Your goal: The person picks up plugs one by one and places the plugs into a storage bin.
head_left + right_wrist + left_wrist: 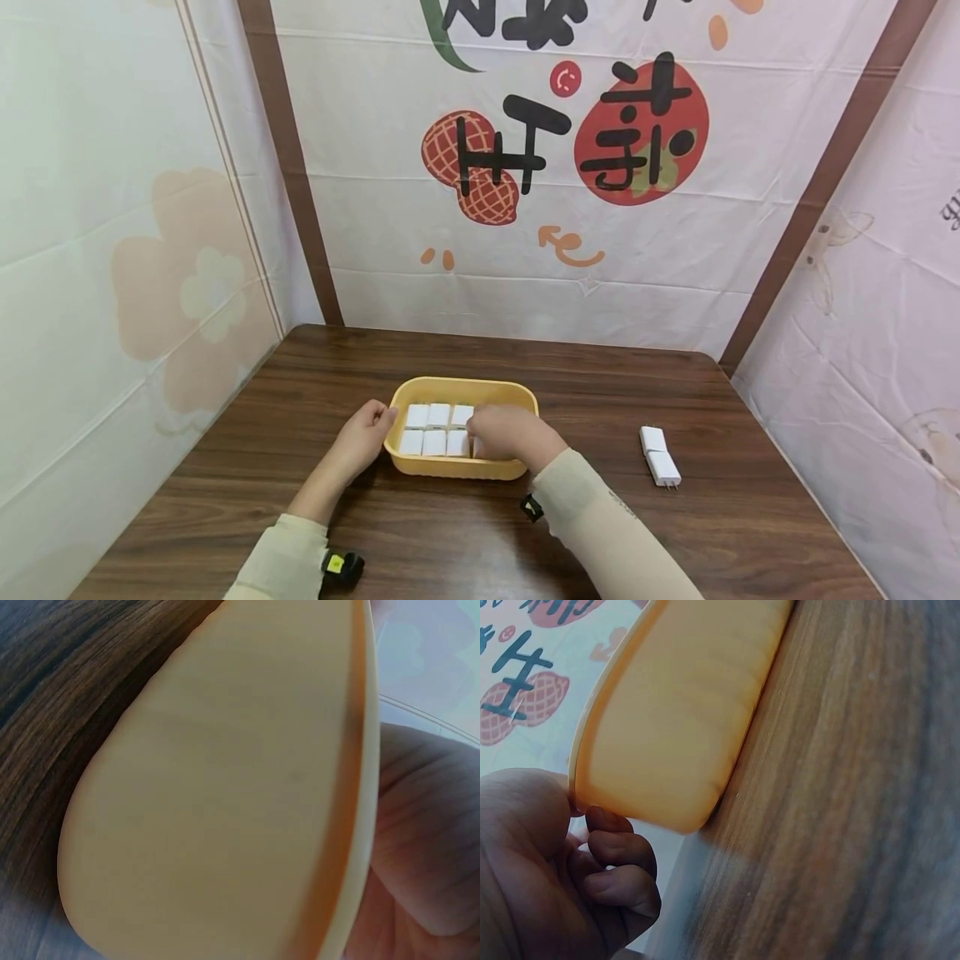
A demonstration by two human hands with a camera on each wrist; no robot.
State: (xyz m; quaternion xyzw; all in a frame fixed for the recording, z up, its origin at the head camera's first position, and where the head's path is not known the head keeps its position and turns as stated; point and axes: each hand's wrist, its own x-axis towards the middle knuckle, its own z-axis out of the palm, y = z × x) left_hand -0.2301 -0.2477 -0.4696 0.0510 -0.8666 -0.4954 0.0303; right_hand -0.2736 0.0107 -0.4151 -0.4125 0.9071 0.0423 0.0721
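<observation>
A yellow plastic basket (461, 468) holds white plug-in chargers (434, 442) laid in two rows. My left hand (363, 437) pinches its left rim between thumb and index finger; in the left wrist view the other fingers (621, 881) curl below the rim. My right hand (512, 431) reaches over the front wall into the basket's right part. Its fingers are curled down at a white charger (477, 448), mostly covered by the hand. From the right wrist, the basket wall (210, 787) hides the fingertips, and part of the right hand (427, 832) shows beyond the rim.
Two more white chargers (660, 457) lie end to end on the brown wooden table (600, 533), to the right of the basket, metal prongs showing. Printed cloth walls (525, 275) stand along the table's back and sides.
</observation>
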